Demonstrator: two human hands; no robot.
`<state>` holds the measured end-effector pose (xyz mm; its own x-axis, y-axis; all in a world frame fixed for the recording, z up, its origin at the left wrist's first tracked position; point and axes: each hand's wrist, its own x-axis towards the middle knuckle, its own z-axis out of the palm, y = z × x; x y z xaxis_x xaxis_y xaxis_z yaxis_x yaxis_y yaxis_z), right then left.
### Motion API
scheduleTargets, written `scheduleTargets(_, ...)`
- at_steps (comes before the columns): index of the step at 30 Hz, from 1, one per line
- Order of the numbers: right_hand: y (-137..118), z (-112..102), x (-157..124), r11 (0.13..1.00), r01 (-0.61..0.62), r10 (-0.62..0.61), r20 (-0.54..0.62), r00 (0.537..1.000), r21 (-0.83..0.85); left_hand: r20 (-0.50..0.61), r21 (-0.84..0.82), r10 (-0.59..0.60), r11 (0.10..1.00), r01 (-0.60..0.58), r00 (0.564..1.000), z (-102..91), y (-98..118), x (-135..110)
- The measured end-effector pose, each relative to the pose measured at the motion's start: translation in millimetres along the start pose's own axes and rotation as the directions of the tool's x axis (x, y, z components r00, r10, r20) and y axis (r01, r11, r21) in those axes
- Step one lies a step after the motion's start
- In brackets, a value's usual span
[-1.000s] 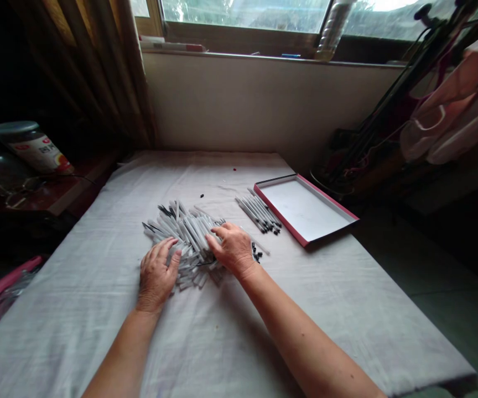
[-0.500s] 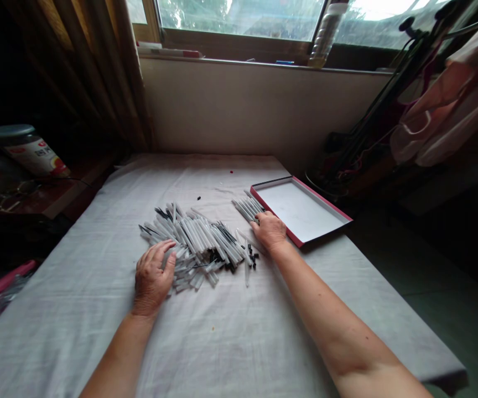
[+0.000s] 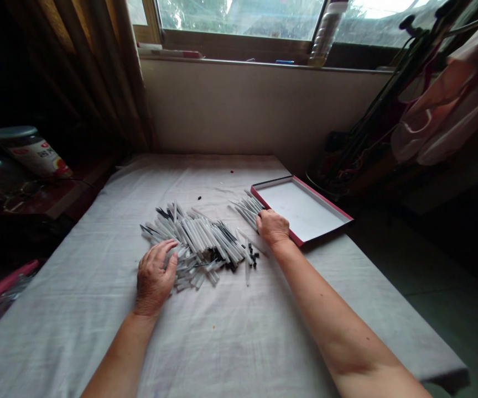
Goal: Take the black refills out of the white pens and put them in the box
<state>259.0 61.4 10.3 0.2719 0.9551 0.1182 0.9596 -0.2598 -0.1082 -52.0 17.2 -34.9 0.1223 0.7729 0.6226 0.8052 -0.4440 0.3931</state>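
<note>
A heap of whitish, see-through pen barrels (image 3: 197, 235), mixed with thin dark refills (image 3: 226, 232), lies mid-table. At the heap's left edge rests my left hand (image 3: 156, 273), its fingers loosely stretched out against the barrels and the thumb apart. To the right, my right hand (image 3: 273, 225) is closed at the near end of a small row of pens (image 3: 247, 209) beside the shallow box lid (image 3: 301, 207). Its fingertips are hidden behind the hand. Several small black plugs (image 3: 253, 257) lie between the heap and my right forearm.
A white cloth (image 3: 206, 359) covers the table. On the left stand a labelled jar (image 3: 35, 152) and a pink-handled item (image 3: 2, 298). A bottle (image 3: 328, 33) and a blue pen (image 3: 284, 62) sit on the window sill. Clothing (image 3: 442, 105) hangs at the right.
My right hand has shifted slightly right, toward the box lid, and its fingers have curled in more. The small row of pens has spread a little. The left hand stays on the heap.
</note>
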Motion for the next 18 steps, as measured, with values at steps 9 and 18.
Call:
scheduleTargets(9,-8.3,7.5,-84.6,0.527,0.264,-0.173,-0.202,0.964,0.808,-0.151,0.006,0.151,0.988,-0.151,0.977,-5.5,24.8,-1.0)
scheduleTargets(18,-16.6,10.4,-99.3,0.281,0.174,-0.200,-0.120,0.972,0.944,-0.073,0.015,0.220,0.976,-0.219,0.973,-7.4,26.9,-3.6)
